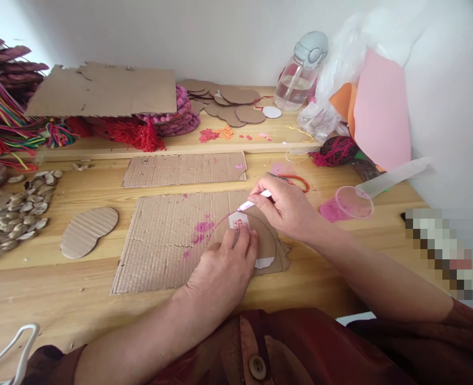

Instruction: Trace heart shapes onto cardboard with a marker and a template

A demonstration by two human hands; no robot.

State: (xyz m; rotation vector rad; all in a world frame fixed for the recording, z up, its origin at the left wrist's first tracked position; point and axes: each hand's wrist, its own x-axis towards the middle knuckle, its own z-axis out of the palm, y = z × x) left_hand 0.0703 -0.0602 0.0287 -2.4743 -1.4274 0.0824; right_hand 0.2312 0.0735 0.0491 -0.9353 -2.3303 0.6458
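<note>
My left hand (224, 267) presses flat, fingers together, on a rounded cardboard cutout (266, 243) that lies on a large corrugated cardboard sheet (160, 240) stained with pink paint. My right hand (287, 206) pinches a thin white brush or pen (254, 201) with a pink tip, its tip touching the upper edge of the cutout near a small white label with red print (237, 220). Part of the cutout is hidden under my left hand.
A pink paint cup (346, 203) lies right of my hand. A peanut-shaped cardboard piece (88, 231) and a pile of seeds (17, 214) sit at left. A second cardboard sheet (184, 168), cardboard discs (230, 101), a water bottle (300, 72), yarn and plastic bags line the back.
</note>
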